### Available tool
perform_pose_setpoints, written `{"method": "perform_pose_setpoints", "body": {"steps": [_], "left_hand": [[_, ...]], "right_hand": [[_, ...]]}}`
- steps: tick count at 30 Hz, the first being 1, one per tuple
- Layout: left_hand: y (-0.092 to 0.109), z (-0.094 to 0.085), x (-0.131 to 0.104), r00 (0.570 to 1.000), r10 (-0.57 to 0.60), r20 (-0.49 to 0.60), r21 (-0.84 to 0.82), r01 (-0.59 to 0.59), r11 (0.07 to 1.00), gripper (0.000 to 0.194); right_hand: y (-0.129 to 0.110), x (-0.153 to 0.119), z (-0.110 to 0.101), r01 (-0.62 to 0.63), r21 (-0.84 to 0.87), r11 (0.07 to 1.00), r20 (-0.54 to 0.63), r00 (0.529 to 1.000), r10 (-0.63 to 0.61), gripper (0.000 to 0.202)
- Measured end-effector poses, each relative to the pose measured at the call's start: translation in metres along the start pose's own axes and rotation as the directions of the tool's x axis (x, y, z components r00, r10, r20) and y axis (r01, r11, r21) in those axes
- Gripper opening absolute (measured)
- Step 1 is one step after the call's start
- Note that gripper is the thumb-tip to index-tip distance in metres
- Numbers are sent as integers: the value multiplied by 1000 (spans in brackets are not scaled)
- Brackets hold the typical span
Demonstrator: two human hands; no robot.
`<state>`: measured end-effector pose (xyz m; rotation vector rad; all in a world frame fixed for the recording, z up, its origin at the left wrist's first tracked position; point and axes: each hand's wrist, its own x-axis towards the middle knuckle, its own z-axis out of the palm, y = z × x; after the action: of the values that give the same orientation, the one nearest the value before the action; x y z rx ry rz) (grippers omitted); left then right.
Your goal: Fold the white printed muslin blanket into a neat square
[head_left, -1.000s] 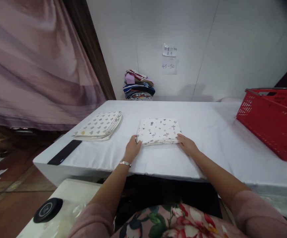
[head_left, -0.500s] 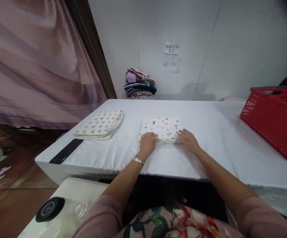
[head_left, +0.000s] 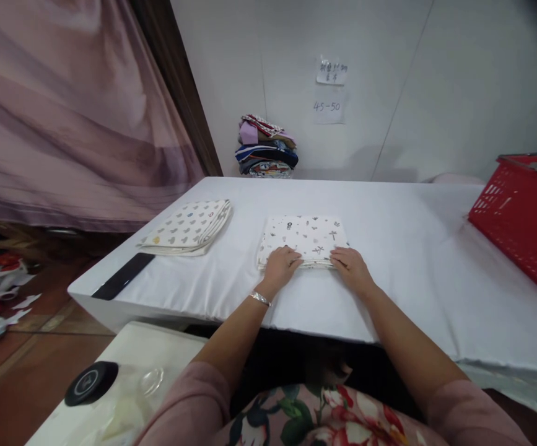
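Observation:
A folded white cloth (head_left: 306,234) with small grey and black motifs lies flat on the white-covered table (head_left: 398,229). My left hand (head_left: 282,267) grips its near edge on the left, fingers on top. At the near right corner, my right hand (head_left: 352,270) holds the same edge with its fingers bent over the layers. The thumbs and the cloth's underside are partly hidden. To the left lies another folded cloth (head_left: 187,226), cream with grey prints, touched by neither hand.
A black flat object (head_left: 123,277) rests on the table's left edge. A red basket (head_left: 521,217) stands at the right. Folded fabrics (head_left: 267,148) are stacked against the back wall. A white surface with a round black object (head_left: 91,383) sits below left.
My right hand has shifted slightly left and its fingers have closed onto the cloth's near edge. My left hand stays on the cloth. The view has turned slightly.

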<state>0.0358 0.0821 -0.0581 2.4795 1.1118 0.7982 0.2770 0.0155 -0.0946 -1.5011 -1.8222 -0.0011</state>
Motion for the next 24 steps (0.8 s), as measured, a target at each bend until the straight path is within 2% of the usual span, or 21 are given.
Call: {"method": "perform_pose_setpoints", "body": {"steps": [8,11,16,24], "left_hand": [[9,5,-1,996,-81,-42,3,82,997,20],[11,8,-3,996,-48,-73,11,49,999,21],[9,10,-6,999,-3,-38,50,5,999,22],[2,12,-8,993,93,-76,111,-84,990,18]], "right_hand": [[-6,0,-4,9,36,999,-38,999,-7,26],[-7,0,-6,20,19,1000,-34,999,-20,26],[-5,-1,-6,55,13,998,-14,998,-55,25],[-7,-3,-7,107,-6,994,-65,992,-107,19]]}}
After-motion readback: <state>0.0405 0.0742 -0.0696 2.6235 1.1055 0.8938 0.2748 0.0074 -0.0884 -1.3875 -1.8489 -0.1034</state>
